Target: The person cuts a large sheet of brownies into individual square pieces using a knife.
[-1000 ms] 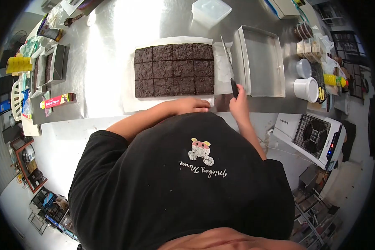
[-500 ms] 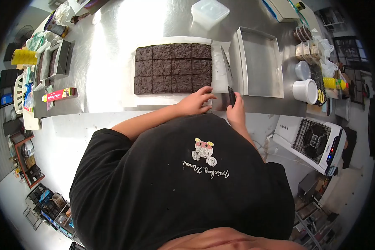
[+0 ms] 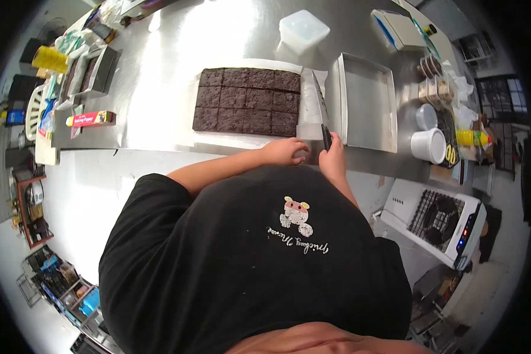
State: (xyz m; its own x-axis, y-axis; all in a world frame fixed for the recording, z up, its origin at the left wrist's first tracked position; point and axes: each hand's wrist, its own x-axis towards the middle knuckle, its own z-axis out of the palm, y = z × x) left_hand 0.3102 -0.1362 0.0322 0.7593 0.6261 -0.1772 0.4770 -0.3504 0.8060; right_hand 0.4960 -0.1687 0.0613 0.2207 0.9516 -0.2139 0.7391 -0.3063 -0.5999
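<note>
Legible writing: a red and yellow carton (image 3: 90,118) at the left of the frame reads "Baking Paper". The black shirt (image 3: 259,259) in the lower centre carries a cartoon animal print above cursive lettering, upside down to the camera and not readable. A white cup (image 3: 429,145) at right centre stands beside a yellow item with black marks, illegible.

Right hand (image 3: 333,158), just right of centre: fingers clamped round the black handle of a long knife (image 3: 320,109), whose blade runs toward the top of the frame along the right edge of the brownie slab (image 3: 246,101). Left hand (image 3: 286,151), just beside it: fingers curled together, resting on the white paper (image 3: 308,121) under the slab's near right corner. The slab lies at upper centre, scored into squares.

Surface: a stainless steel table (image 3: 159,71) with strong glare. An empty metal baking tray (image 3: 366,100) sits right of the knife; a lidded plastic tub (image 3: 304,29) stands at top centre. Cluttered shelving fills the frame's edges, with a white fan unit (image 3: 436,221) at lower right.
</note>
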